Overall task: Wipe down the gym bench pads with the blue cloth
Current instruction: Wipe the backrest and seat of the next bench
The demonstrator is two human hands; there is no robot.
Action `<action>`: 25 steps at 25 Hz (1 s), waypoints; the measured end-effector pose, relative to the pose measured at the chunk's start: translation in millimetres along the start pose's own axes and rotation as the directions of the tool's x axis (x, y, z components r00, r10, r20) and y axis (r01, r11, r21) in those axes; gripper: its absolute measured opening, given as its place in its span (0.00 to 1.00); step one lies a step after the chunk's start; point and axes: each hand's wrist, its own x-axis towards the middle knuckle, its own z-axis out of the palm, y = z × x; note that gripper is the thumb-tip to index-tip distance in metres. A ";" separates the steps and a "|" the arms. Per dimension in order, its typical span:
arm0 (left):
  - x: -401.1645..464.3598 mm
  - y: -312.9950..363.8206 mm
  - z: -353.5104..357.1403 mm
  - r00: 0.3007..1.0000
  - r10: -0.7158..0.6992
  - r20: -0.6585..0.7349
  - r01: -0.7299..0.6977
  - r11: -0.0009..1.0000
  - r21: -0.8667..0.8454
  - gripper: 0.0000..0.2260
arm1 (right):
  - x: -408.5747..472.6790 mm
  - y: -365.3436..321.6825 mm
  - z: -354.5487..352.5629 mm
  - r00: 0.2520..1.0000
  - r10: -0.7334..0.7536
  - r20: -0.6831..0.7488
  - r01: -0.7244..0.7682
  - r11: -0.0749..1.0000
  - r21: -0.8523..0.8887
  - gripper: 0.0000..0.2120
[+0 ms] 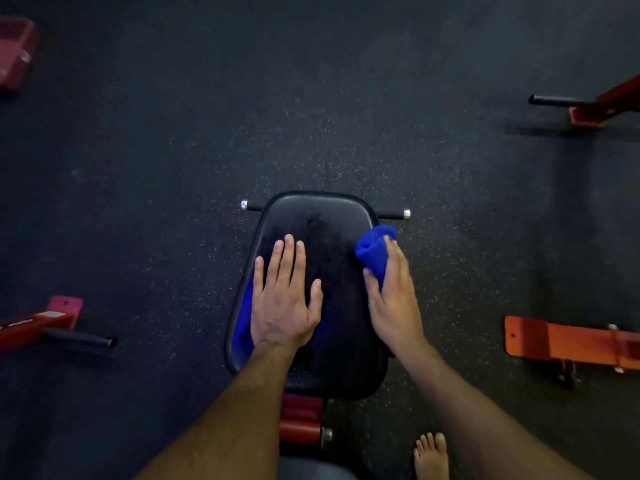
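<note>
- The blue cloth (375,252) sits bunched at the right edge of the black seat pad (322,306), and more blue shows at the pad's left edge under your left hand; you cannot tell whether that is the same cloth or a second one.
- Your right hand (391,299) holds the bunched cloth against the pad's right side, its fingers (393,251) lying along the fabric and the thumb tucked against it.
- Your left hand (284,299) lies flat on the pad, fingers straight and spread apart, palm pressing on the blue fabric at the left edge.
- The step in hand looks like wiping the pad's edges; the dull streaks across its middle suggest the top is partly wiped.
- Next, you would likely draw the cloth along the right rim toward the far end near the crossbar (393,213), keeping the pad steadied with your left hand.
- The red frame (299,420) joins this pad to a second pad nearer you, barely in view and apparently not yet wiped.
- Around the bench lies dark speckled floor (173,133), your bare foot (431,455), and orange equipment (561,339) to the right.
</note>
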 end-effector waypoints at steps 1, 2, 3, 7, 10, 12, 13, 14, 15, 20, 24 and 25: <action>1.0 -0.3 -1.4 1.000 -0.003 0.018 0.003 1.000 0.006 0.31 | -7.1 -1.5 6.7 0.998 0.005 -0.069 -0.006 1.000 -0.025 0.29; 1.6 0.3 -3.9 0.999 0.001 0.042 -0.002 1.000 0.016 0.31 | -11.1 -3.8 10.7 0.991 0.006 -0.136 -0.011 0.999 -0.031 0.28; 3.1 1.7 -6.5 0.998 0.013 0.067 -0.015 1.000 0.028 0.31 | -10.6 -5.2 12.0 0.985 0.007 -0.172 -0.012 0.999 -0.031 0.28; 3.8 2.3 -19.6 0.978 0.069 0.196 -0.079 0.996 0.045 0.31 | -9.2 -9.0 9.6 0.985 0.055 -0.163 -0.071 0.993 -0.091 0.26; 6.0 -5.4 -16.3 0.980 0.112 0.163 -0.123 0.991 0.060 0.33 | 1.9 -0.8 4.9 0.992 -0.034 -0.126 0.043 0.997 0.071 0.23; 7.5 -8.6 -9.2 0.982 0.121 0.147 -0.130 0.990 0.055 0.34 | 32.0 5.8 -5.8 0.996 0.082 -0.017 -0.077 0.974 0.213 0.21; 5.7 -9.5 -8.7 0.981 0.125 0.149 -0.134 0.990 0.053 0.34 | 51.1 3.3 -10.9 0.994 0.097 0.043 -0.105 0.967 0.231 0.19; 4.2 -8.2 -8.1 0.980 0.131 0.148 -0.139 0.989 0.046 0.34 | 71.8 -0.7 -17.8 0.997 0.049 0.066 -0.063 0.972 0.226 0.18; 3.1 -8.0 -7.0 0.981 0.138 0.134 -0.144 0.989 0.042 0.34 | 95.3 -8.6 -24.4 0.995 -0.037 0.098 0.017 0.978 0.207 0.16; 5.9 -12.5 -5.4 0.982 0.154 0.109 -0.158 0.987 0.029 0.33 | 205.0 -91.7 7.5 0.678 -0.278 0.680 0.501 0.852 -0.152 0.10; 5.7 -12.5 -7.8 0.981 0.157 0.114 -0.158 0.987 0.002 0.33 | 212.9 -135.9 67.8 0.532 -0.301 0.791 0.681 0.707 -0.189 0.10; 6.1 -12.8 -8.0 0.981 0.159 0.114 -0.160 0.987 -0.001 0.33 | 213.6 -136.4 71.0 0.525 -0.308 0.793 0.693 0.696 -0.189 0.10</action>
